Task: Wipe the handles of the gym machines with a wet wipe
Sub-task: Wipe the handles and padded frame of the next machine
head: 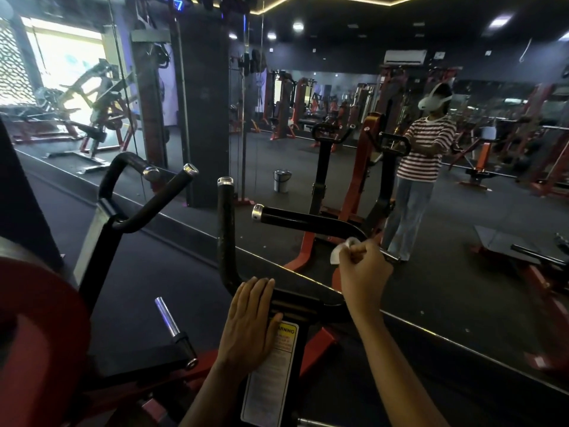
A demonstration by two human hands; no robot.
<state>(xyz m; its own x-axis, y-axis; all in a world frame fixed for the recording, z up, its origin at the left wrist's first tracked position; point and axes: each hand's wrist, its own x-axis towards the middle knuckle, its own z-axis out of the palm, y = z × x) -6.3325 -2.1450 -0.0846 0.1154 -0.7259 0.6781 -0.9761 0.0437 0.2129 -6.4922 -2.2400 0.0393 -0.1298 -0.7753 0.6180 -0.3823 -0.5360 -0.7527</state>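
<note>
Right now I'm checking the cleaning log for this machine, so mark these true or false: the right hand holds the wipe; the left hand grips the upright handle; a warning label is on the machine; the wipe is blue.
1. The right hand holds the wet wipe at the horizontal handle. True.
2. The left hand grips the upright handle. False: it rests flat on the machine's frame, near that handle's base.
3. A warning label is on the machine's column. True.
4. The wipe is blue. False: it is white.
</note>
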